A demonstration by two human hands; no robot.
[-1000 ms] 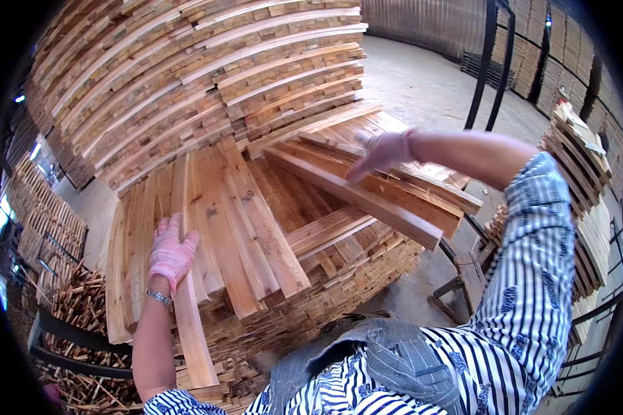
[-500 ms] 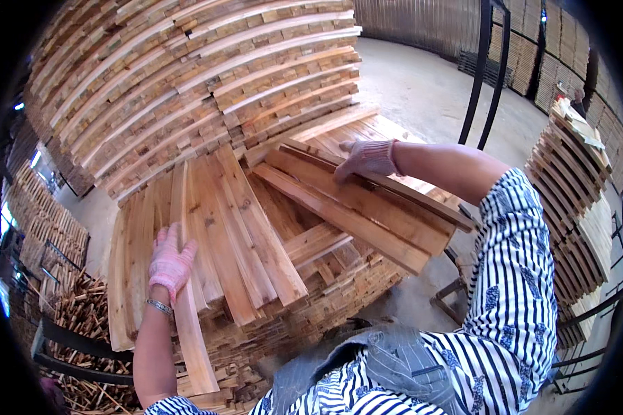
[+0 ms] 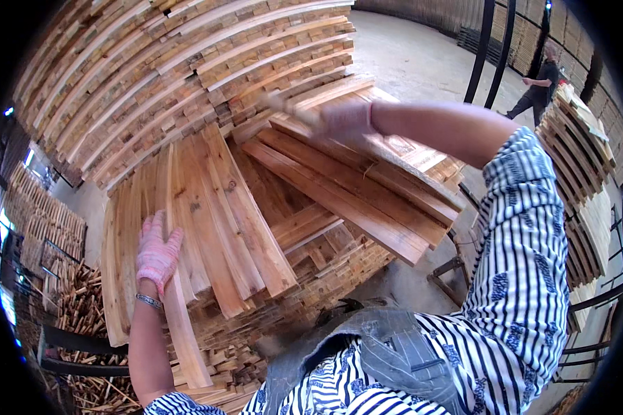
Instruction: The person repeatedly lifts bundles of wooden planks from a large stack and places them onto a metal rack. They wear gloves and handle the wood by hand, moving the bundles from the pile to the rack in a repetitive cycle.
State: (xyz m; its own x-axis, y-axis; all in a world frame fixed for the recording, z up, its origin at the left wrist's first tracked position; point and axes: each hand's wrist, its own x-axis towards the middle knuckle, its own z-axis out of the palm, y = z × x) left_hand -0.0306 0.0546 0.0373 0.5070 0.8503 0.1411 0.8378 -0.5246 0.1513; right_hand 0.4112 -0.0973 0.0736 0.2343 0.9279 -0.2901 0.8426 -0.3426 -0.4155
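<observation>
My left hand [image 3: 159, 252], in a pink-and-white knit glove, lies with fingers stretched out on the row of wooden boards [image 3: 221, 214]. Beneath it a narrow board [image 3: 189, 339] juts out past the others toward me. My right hand [image 3: 349, 121], also gloved, is above the far end of several loose planks [image 3: 353, 197] lying askew on the right part of the stack. Motion smears its fingers, and a pale blurred streak extends to their left. Whether that hand holds anything is not visible.
A tall wall of stacked lumber [image 3: 187, 69] rises directly behind the boards. Black metal uprights [image 3: 490, 55] stand at the far right, near another lumber stack [image 3: 574, 166]. A person [image 3: 538, 86] is walking there. Scrap sticks [image 3: 83, 311] fill a spot at lower left.
My right hand has lifted off the loose planks and moved left and away from me. Those planks have shifted slightly. My left hand stays on the boards. A walking person has come into view.
</observation>
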